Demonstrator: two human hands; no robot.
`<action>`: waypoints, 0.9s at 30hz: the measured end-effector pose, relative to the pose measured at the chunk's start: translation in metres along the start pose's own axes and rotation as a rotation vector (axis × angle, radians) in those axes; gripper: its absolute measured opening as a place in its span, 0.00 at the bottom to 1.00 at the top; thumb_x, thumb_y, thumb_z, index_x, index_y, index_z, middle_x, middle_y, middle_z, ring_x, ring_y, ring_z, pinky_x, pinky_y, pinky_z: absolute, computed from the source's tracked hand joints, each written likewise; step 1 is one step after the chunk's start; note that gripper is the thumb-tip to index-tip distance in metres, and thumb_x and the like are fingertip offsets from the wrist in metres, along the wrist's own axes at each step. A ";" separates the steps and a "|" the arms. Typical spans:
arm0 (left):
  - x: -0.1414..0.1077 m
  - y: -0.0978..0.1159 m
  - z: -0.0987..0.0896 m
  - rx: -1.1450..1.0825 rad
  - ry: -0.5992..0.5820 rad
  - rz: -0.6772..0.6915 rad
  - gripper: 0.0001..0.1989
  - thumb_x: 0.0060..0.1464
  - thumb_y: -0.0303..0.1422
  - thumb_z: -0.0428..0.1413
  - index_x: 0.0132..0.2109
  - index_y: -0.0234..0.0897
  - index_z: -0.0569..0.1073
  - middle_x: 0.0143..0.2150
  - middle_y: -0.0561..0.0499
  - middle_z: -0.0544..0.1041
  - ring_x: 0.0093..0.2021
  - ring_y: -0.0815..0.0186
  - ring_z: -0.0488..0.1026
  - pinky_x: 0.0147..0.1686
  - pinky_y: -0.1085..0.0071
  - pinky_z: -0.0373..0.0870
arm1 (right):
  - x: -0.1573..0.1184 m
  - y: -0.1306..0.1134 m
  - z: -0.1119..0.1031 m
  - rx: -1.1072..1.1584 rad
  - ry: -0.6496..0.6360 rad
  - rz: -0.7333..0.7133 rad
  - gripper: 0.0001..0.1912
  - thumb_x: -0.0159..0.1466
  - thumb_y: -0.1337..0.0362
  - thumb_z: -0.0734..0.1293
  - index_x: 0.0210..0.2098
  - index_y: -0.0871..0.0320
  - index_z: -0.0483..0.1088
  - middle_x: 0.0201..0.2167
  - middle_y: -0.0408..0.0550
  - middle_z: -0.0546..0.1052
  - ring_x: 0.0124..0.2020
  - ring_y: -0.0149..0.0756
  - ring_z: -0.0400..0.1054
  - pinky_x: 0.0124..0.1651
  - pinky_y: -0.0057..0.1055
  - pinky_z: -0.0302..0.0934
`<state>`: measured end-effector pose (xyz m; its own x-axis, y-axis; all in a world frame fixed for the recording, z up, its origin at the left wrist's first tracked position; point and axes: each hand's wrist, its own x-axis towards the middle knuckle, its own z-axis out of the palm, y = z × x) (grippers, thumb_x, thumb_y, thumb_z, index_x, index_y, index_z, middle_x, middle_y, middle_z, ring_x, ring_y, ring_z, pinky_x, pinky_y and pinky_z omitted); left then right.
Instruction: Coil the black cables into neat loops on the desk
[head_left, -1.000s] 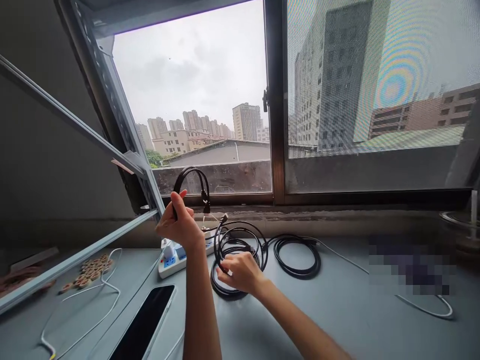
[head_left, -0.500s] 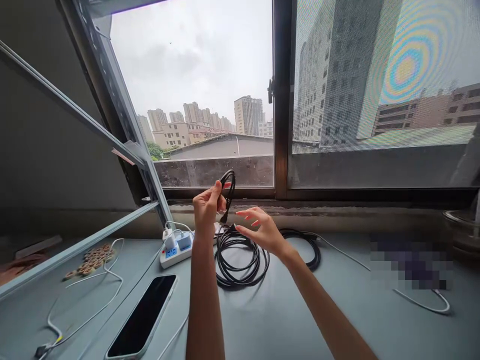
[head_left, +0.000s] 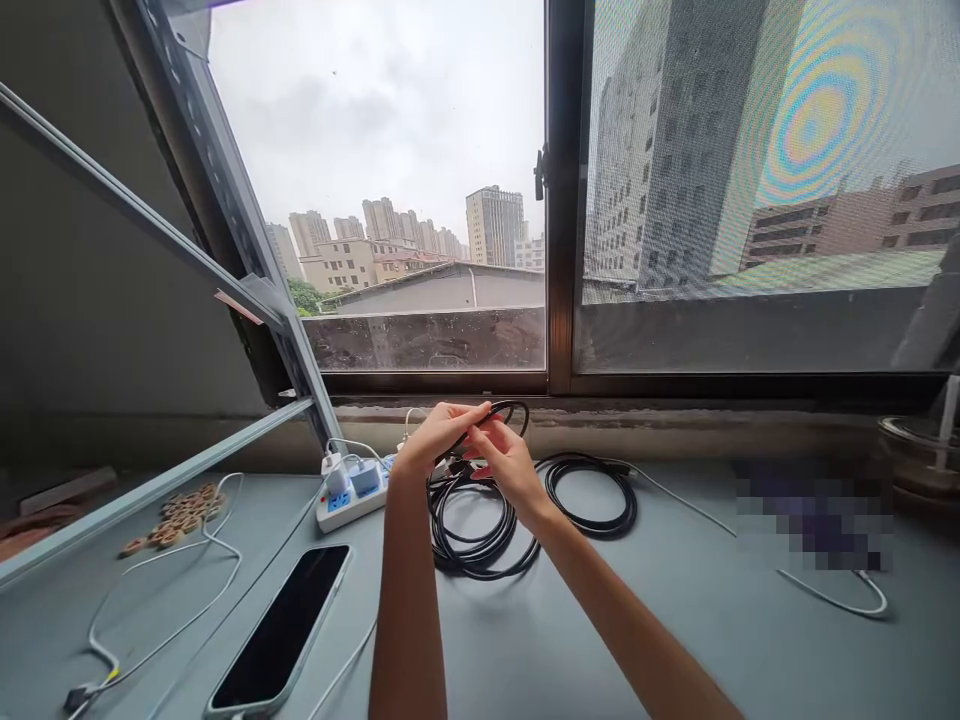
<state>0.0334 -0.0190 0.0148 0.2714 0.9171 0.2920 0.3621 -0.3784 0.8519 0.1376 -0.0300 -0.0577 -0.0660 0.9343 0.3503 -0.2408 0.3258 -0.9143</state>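
My left hand (head_left: 439,437) is closed on a thin black cable (head_left: 517,408), which arches out in a small loop past the fingertips. Against it, my right hand (head_left: 504,462) has its fingers bent and pressed around the same cable, just below the left fingers. Both hands are raised over a larger coil of black cable (head_left: 480,574) lying on the table. Part of that coil and the cable's lower end are hidden behind the hands and wrists. A second black cable coil (head_left: 628,515) lies flat to the right.
A white power strip (head_left: 352,512) with plugs stands left of the coil. The phone (head_left: 289,620) lies nearer me, with white cords (head_left: 217,590) and small ring-shaped pieces (head_left: 184,515) further left. A metal frame (head_left: 300,350) rises at the left; the window sill (head_left: 675,425) runs behind.
My left hand has come down and tilted to the right with the cable. My right hand has moved up to it and its spread fingers have closed on the cable.
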 end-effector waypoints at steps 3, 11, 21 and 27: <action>-0.001 -0.001 -0.001 -0.001 -0.074 -0.116 0.22 0.45 0.48 0.60 0.23 0.30 0.78 0.16 0.52 0.70 0.19 0.73 0.63 0.18 0.77 0.54 | -0.001 0.001 0.004 -0.013 0.023 0.087 0.25 0.56 0.44 0.60 0.40 0.60 0.68 0.37 0.51 0.76 0.35 0.36 0.73 0.26 0.27 0.68; 0.003 -0.027 -0.039 -0.100 0.459 -0.168 0.22 0.48 0.51 0.55 0.24 0.35 0.69 0.11 0.58 0.62 0.11 0.72 0.61 0.13 0.77 0.52 | -0.001 -0.026 -0.024 -0.401 -0.057 0.266 0.20 0.64 0.57 0.55 0.30 0.60 0.73 0.33 0.50 0.78 0.34 0.33 0.74 0.28 0.23 0.65; -0.020 0.002 -0.056 -0.434 1.004 0.482 0.20 0.52 0.48 0.56 0.28 0.34 0.73 0.09 0.64 0.50 0.11 0.79 0.41 0.14 0.73 0.35 | -0.010 -0.035 -0.060 -1.115 -0.315 0.591 0.12 0.55 0.69 0.65 0.16 0.64 0.72 0.21 0.56 0.77 0.25 0.43 0.75 0.38 0.36 0.64; -0.039 0.046 -0.028 -0.407 0.943 0.693 0.24 0.46 0.52 0.60 0.21 0.34 0.70 0.15 0.59 0.65 0.10 0.82 0.43 0.14 0.72 0.35 | -0.017 -0.041 -0.040 -1.177 -0.300 0.210 0.31 0.59 0.61 0.68 0.61 0.56 0.60 0.58 0.56 0.68 0.59 0.44 0.61 0.57 0.37 0.54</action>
<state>0.0145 -0.0683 0.0549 -0.5134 0.3348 0.7902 0.0490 -0.9078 0.4165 0.1877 -0.0533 -0.0341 -0.2549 0.9647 0.0656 0.8101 0.2501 -0.5303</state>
